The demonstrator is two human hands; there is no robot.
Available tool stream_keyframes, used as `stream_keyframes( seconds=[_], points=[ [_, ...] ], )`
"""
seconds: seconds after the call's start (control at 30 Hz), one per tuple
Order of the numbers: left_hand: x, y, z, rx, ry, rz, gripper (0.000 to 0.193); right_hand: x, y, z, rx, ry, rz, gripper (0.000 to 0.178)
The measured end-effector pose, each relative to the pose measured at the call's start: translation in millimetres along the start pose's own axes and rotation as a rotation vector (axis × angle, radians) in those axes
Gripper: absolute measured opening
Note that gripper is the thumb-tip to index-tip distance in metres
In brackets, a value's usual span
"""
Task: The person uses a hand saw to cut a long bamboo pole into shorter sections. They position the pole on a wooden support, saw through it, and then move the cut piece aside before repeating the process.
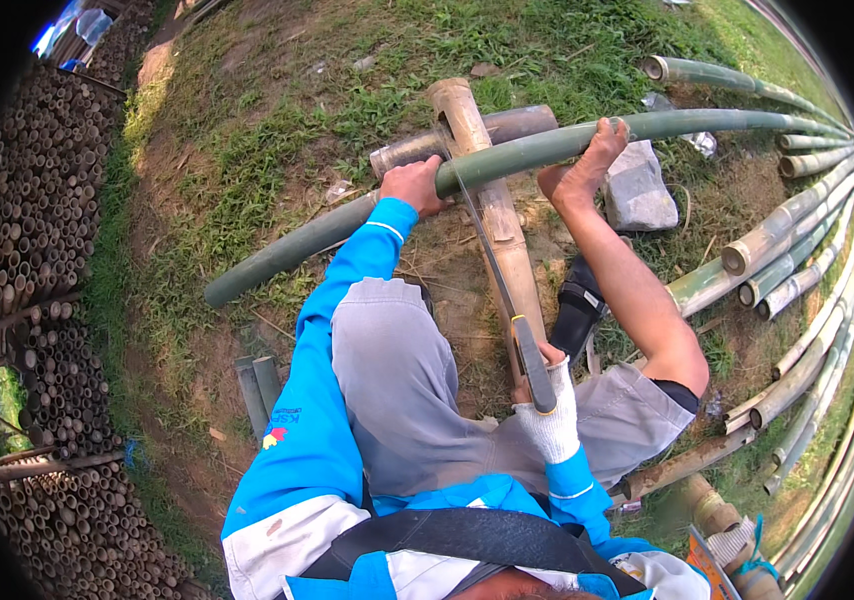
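A long green bamboo pole lies across a bamboo support in front of me. My left hand is closed around the pole, just left of a thin pruning-type hand saw. My right hand, in a white knit glove, is shut on the saw's dark handle near my lap. The saw's blade slants up and leftward, its tip end against the pole beside my left hand. My bare foot rests on the pole further right.
A short bamboo crosspiece passes through the support. A grey stone block sits beside my foot. Several bamboo poles lie at the right. Stacked cut bamboo fills the left side. Two short green pieces lie on the ground.
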State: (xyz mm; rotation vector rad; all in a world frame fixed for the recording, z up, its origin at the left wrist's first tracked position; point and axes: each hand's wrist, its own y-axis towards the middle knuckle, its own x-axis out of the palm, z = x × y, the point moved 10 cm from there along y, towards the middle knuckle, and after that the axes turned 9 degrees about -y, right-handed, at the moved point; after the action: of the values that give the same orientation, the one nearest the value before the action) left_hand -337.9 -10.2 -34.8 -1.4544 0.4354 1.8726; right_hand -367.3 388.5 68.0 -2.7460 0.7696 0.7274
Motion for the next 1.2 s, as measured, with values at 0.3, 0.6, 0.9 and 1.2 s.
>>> stream_keyframes(
  seconds=[0.3, 0.6, 0.9, 1.2],
  points=[
    [-18, -7, 1, -0.018, -0.019, 0.041, 0.065, 91, 182, 12, -0.066, 0.121, 0.049, 0.062],
    [-2, -4, -15, -0.036, -0.033, 0.007, 0.073, -12, -27, 13, 0.035, -0.028, -0.008, 0.069],
    [-12, -4, 2, -0.019, -0.01, 0.05, 0.065, 94, 167, 39, 0.007, 0.098, 0.006, 0.062],
    [-14, -6, -7, -0.021, -0.028, 0.028, 0.066, 2, -8, 6, 0.033, -0.062, -0.038, 0.059]
  ],
)
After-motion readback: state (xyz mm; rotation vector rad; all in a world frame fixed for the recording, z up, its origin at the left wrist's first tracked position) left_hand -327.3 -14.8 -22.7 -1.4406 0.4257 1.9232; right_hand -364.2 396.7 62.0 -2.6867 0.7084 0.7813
